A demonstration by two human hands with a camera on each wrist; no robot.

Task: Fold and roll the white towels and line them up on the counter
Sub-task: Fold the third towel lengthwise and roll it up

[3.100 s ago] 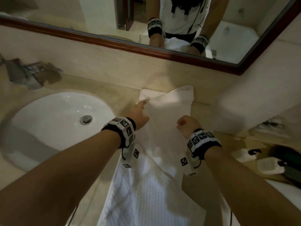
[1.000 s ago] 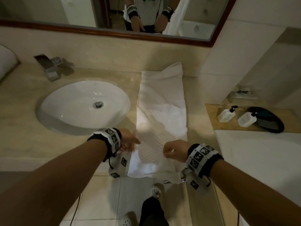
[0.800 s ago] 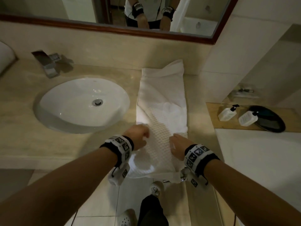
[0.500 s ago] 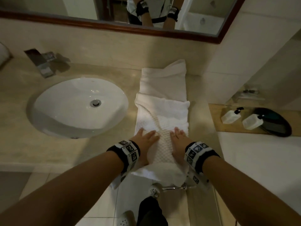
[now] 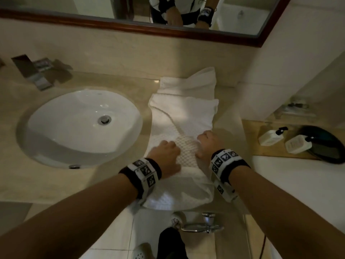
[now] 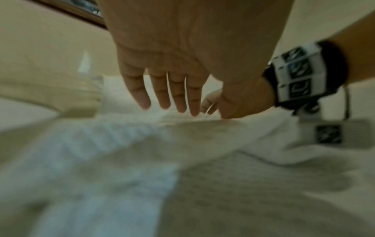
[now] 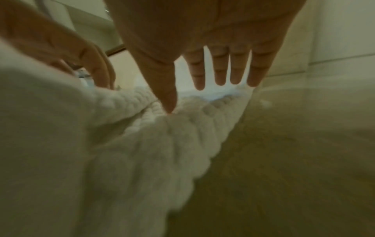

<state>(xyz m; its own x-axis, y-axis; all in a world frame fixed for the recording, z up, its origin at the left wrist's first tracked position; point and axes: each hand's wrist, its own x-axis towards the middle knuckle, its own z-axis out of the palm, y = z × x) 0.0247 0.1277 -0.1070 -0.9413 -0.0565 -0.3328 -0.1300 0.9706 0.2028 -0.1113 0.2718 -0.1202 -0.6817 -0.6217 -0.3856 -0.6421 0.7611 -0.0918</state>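
White towel point(image 5: 183, 116) under both flat palms — left hand point(image 5: 165, 156), right hand point(image 5: 208, 144).

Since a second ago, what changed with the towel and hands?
Both hands let go of the towel's near end, which they had pinched, and moved forward. Now the left hand and right hand press flat on the towel, fingers straight. The near end was folded over, so the towel lies shorter. Unchanged: the towel's far end against the wall, the sink, the bottles.
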